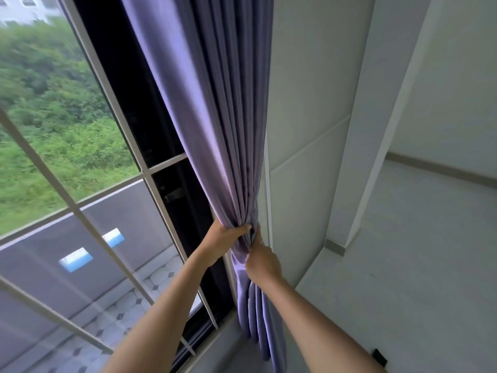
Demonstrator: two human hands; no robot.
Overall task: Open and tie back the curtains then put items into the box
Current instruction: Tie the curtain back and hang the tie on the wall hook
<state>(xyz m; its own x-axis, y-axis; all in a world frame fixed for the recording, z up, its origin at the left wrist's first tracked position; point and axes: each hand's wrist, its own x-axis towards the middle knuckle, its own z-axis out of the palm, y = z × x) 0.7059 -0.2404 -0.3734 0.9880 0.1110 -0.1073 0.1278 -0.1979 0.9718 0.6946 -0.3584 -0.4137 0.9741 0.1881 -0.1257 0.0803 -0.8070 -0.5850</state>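
One purple curtain is counted, gathered into a single bundle. Two hands are recorded on it: one left hand and one right hand. One window is listed, its panes divided by white bars. Two blue-and-white rectangular road markings are seen outside. One small black object is noted on the floor.

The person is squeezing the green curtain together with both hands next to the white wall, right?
Not quite: the curtain is purple, not green. The green you see in the head view is the plants outside the window. The rest holds: the left hand and right hand both grip the bunched curtain beside the white wall.
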